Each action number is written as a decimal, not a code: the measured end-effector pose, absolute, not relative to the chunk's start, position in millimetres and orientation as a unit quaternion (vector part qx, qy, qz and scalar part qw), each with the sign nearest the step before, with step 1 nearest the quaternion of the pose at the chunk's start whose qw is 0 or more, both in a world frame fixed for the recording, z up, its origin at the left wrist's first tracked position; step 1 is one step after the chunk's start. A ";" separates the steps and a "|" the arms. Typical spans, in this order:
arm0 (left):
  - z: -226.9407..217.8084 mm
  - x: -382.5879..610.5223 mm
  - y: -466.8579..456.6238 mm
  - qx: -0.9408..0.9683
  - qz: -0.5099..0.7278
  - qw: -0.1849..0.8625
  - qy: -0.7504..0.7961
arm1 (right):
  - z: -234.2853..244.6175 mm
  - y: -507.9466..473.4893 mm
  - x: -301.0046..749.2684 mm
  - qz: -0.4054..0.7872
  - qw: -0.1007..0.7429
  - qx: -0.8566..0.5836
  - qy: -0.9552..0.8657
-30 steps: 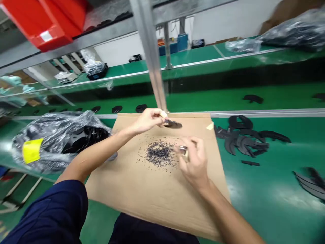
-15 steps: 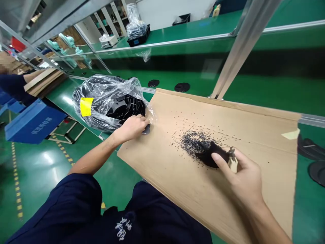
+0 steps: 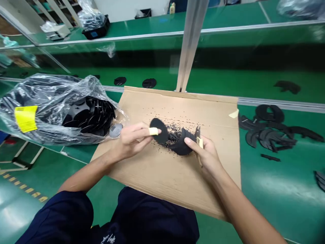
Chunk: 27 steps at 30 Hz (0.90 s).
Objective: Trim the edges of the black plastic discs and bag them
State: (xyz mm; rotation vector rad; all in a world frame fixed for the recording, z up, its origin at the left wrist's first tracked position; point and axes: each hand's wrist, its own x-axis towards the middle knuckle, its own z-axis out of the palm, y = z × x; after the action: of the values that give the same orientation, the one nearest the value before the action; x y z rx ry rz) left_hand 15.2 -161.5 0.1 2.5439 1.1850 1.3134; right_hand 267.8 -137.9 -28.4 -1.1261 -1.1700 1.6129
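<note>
My left hand (image 3: 132, 139) pinches a thin black disc (image 3: 160, 135) by its near edge; tape wraps one of its fingertips. In my right hand (image 3: 209, 157) are a stack of black curved pieces (image 3: 180, 145), under the thumb, and small cutting pliers (image 3: 199, 142) with a taped handle. The disc and the curved pieces are close together but apart. Below them, many tiny black scraps (image 3: 174, 130) lie scattered over a cardboard sheet (image 3: 152, 174). To the left, a clear plastic bag (image 3: 53, 89) full of glossy black discs lies open toward the cardboard.
A small grey disc (image 3: 116, 130) lies by the bag's mouth. Black curved parts (image 3: 271, 134) are heaped on the green table (image 3: 274, 189) at right. A metal post (image 3: 189, 47) stands behind the cardboard. Two black discs (image 3: 149, 83) lie beyond the back rail.
My left hand has come away from the bag's mouth with a black disc, over to the curved pieces in my right hand. The view has swung to the right.
</note>
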 end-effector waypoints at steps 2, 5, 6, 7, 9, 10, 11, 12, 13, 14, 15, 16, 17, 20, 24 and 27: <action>-9.3 40.4 -156.9 0.813 0.457 0.096 0.347 | -29.1 -138.8 268.6 0.649 0.412 -0.446 -0.458; -22.5 61.7 -151.1 0.791 0.470 0.194 0.340 | -29.1 -139.5 270.1 0.656 0.409 -0.441 -0.455; -26.4 64.7 -150.1 0.780 0.472 0.209 0.354 | -29.1 -139.7 270.4 0.658 0.407 -0.440 -0.457; -30.0 66.2 -149.7 0.768 0.474 0.216 0.373 | -29.0 -139.9 270.5 0.659 0.403 -0.439 -0.460; -36.3 66.8 -150.4 0.747 0.476 0.231 0.402 | -29.0 -140.3 270.3 0.660 0.395 -0.437 -0.466; -38.8 66.6 -151.4 0.735 0.477 0.249 0.412 | -29.1 -140.7 270.0 0.661 0.391 -0.436 -0.468; -40.9 66.4 -152.5 0.724 0.475 0.271 0.420 | -29.3 -141.1 269.7 0.661 0.389 -0.436 -0.470; -42.4 66.3 -153.7 0.715 0.470 0.292 0.428 | -29.5 -141.6 269.4 0.659 0.389 -0.437 -0.473; -43.4 66.4 -154.6 0.709 0.461 0.307 0.436 | -29.7 -142.0 269.1 0.654 0.388 -0.440 -0.478; -43.7 66.5 -155.3 0.708 0.451 0.313 0.444 | -29.9 -142.4 268.8 0.646 0.386 -0.444 -0.486; -43.6 66.7 -155.7 0.710 0.441 0.310 0.452 | -30.1 -142.7 268.6 0.636 0.383 -0.448 -0.498; -43.1 66.9 -155.9 0.714 0.434 0.302 0.459 | -30.3 -142.9 268.3 0.626 0.381 -0.451 -0.510; -42.4 67.1 -155.8 0.716 0.430 0.293 0.464 | -30.4 -143.0 268.0 0.617 0.377 -0.453 -0.522; -40.8 67.5 -155.4 0.712 0.435 0.280 0.474 | -30.4 -142.9 266.7 0.600 0.374 -0.450 -0.545; -42.2 67.8 -156.5 0.696 0.445 0.291 0.484 | -29.5 -143.5 264.6 0.589 0.379 -0.452 -0.553; -44.5 68.3 -158.3 0.677 0.452 0.313 0.490 | -29.0 -144.8 263.3 0.575 0.383 -0.465 -0.553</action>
State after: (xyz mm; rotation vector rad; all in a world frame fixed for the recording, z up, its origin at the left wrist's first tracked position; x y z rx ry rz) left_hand 68.3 -158.3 -44.5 1.7846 1.2915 1.1911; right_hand 263.3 -144.8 -29.0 -1.1860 -1.4103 1.4663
